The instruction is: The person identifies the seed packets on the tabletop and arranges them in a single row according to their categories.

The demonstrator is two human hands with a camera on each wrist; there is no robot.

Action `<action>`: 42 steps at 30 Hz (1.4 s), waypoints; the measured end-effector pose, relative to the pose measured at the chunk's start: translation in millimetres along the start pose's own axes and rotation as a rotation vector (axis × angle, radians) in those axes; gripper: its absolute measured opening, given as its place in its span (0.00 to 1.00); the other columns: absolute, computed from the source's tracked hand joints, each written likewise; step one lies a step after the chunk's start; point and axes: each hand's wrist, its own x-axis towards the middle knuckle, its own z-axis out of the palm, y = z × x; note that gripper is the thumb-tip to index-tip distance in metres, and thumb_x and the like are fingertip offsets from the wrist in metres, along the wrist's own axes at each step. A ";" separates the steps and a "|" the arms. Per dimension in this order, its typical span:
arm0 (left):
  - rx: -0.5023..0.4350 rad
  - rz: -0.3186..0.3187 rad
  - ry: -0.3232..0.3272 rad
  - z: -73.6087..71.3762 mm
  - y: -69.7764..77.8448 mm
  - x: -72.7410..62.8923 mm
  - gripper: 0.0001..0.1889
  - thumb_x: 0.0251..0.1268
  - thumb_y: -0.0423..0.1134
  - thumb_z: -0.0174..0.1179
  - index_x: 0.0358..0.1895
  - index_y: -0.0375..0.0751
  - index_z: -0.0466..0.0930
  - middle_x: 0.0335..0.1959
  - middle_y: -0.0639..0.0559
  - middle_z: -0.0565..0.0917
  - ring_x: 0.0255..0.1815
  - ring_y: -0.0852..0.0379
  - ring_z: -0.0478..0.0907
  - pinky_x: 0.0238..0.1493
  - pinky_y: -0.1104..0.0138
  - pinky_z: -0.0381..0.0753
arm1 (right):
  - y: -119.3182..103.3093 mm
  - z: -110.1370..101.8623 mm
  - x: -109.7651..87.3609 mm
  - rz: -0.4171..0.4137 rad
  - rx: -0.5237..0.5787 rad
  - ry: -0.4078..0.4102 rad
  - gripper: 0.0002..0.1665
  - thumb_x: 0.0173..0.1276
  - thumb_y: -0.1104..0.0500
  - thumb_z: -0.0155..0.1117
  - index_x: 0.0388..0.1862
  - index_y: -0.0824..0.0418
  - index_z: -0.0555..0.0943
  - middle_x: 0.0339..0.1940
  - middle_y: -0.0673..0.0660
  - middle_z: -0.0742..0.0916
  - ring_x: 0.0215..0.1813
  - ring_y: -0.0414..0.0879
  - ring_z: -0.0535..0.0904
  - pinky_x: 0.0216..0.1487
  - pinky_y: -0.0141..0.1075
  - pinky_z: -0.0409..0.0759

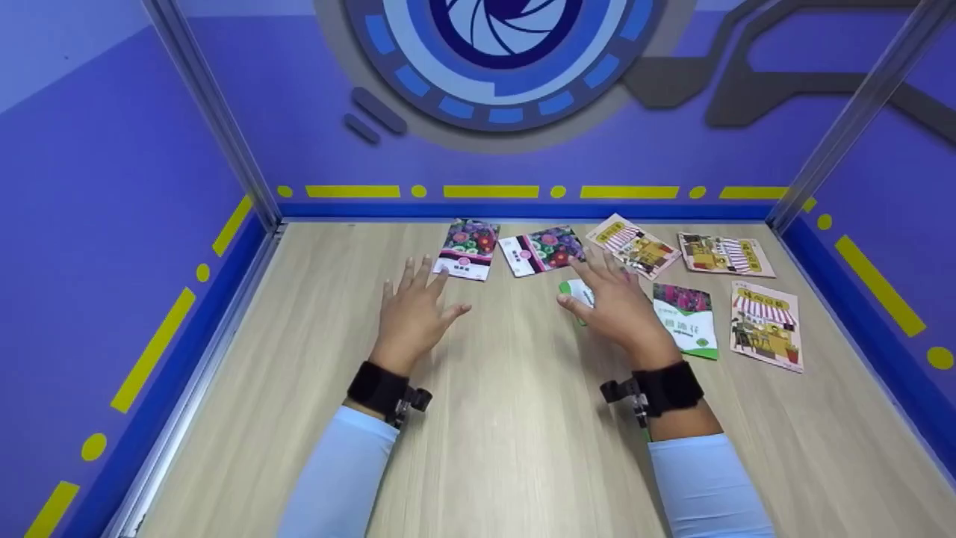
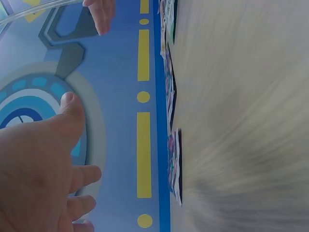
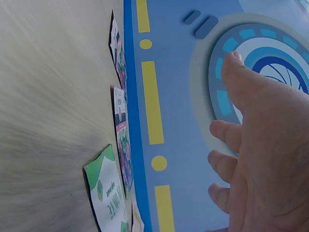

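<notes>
My left hand [image 1: 413, 317] is held over the table with its fingers spread and nothing in it. Just beyond its fingertips lies a flower-printed packet [image 1: 468, 250], and a matching packet [image 1: 544, 251] lies to the right, turned sideways. My right hand [image 1: 616, 302], also empty with fingers spread, is over a white-and-green packet [image 1: 577, 291] and hides most of it. Another white-and-green packet [image 1: 685, 321] with pink flowers lies right of that hand. In the right wrist view, the thumb and fingers [image 3: 227, 164] stand apart, above the level of the packets.
Three packets printed with a striped-awning shop lie at the right: one at the back [image 1: 635, 246], one in the back corner [image 1: 726, 255] and one farther forward [image 1: 767, 326]. Blue-purple panels [image 1: 478, 168] wall the wooden table [image 1: 493, 418] at the back and both sides.
</notes>
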 end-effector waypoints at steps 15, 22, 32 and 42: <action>0.007 -0.132 0.084 6.4 -28.3 47.3 0.35 0.81 0.60 0.63 0.77 0.38 0.78 0.80 0.35 0.75 0.81 0.34 0.69 0.81 0.31 0.67 | -4.4 18.1 1.1 -0.002 -0.017 -0.015 0.52 0.80 0.21 0.52 0.93 0.37 0.53 0.96 0.51 0.54 0.96 0.61 0.43 0.91 0.70 0.43; -0.084 -0.104 0.034 25.3 -18.2 73.3 0.36 0.79 0.58 0.66 0.81 0.40 0.74 0.78 0.37 0.76 0.80 0.36 0.72 0.76 0.35 0.73 | -4.4 22.5 1.2 -0.018 -0.053 -0.011 0.50 0.82 0.23 0.51 0.93 0.39 0.54 0.96 0.51 0.54 0.96 0.61 0.44 0.91 0.70 0.48; -0.223 -0.162 -0.014 46.9 -16.3 108.6 0.38 0.83 0.58 0.60 0.86 0.42 0.67 0.78 0.34 0.75 0.79 0.34 0.72 0.77 0.34 0.73 | -3.2 32.2 -1.3 -0.007 -0.048 -0.019 0.50 0.81 0.22 0.52 0.93 0.41 0.57 0.95 0.51 0.57 0.96 0.60 0.43 0.91 0.72 0.44; -0.098 -0.069 -0.116 50.5 -10.0 101.0 0.24 0.85 0.56 0.58 0.70 0.46 0.86 0.76 0.39 0.81 0.77 0.37 0.76 0.75 0.33 0.73 | -6.2 37.0 2.2 -0.027 -0.027 -0.031 0.50 0.81 0.22 0.52 0.92 0.43 0.60 0.95 0.51 0.58 0.96 0.61 0.46 0.90 0.73 0.44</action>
